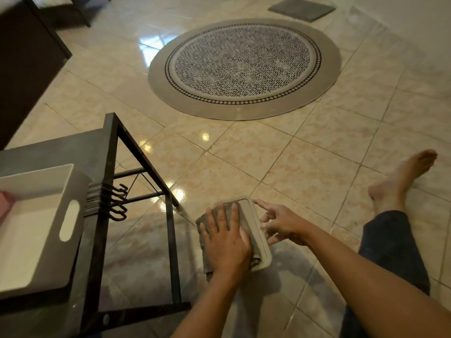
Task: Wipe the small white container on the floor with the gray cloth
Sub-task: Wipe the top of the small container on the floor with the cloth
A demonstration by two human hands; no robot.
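Gray cloth [203, 224] pressed flat inside small white container [261, 236], right of black rack [109, 167]. Left hand [225, 242] splayed on cloth; right hand [280, 224] half-open, fingertips steadying rim. Wiping underway; next stroke needs steady downward pressure.

Both forearms are bare, with no sleeve, watch or ring showing on the left hand [225, 242] or the right hand [280, 224]. At the right, a dark, probably navy, trouser leg [390, 250] ends above the ankle, and the far foot [402, 176] is bare.
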